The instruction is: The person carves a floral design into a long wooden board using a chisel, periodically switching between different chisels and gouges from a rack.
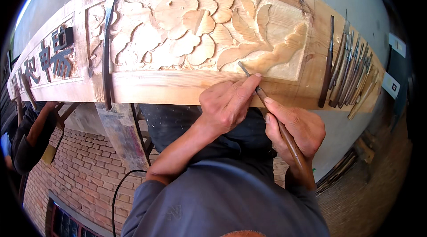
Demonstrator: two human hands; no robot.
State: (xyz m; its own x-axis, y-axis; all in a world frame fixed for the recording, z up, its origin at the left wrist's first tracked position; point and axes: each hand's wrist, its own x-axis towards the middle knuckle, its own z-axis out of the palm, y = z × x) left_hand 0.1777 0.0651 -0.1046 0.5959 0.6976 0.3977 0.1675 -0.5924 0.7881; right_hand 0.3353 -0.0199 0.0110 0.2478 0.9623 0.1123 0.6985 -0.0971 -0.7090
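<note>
The left hand (pixel 227 103) pinches the metal shank of a long brown wood-handled carving chisel (pixel 271 112); the right hand (pixel 298 132) wraps its fingers closed around the handle at five o'clock. The blade tip touches the pale carved wooden flower panel (pixel 191 28) at eleven o'clock; a row of spare dark-handled chisels (pixel 349 70) lies at two o'clock.

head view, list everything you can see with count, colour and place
carved wooden beam: one, pale wood, flower relief, across the top
chisel: one, brown handle, held in both hands, tip on the relief
spare chisels: a row, count unclear, brown, on the beam's right end
dark curved bar: one, across the beam, left
another person: one, dark sleeve, far left
brick floor: reddish, below
left hand: one, fingers near the blade
right hand: one, on the handle
</note>
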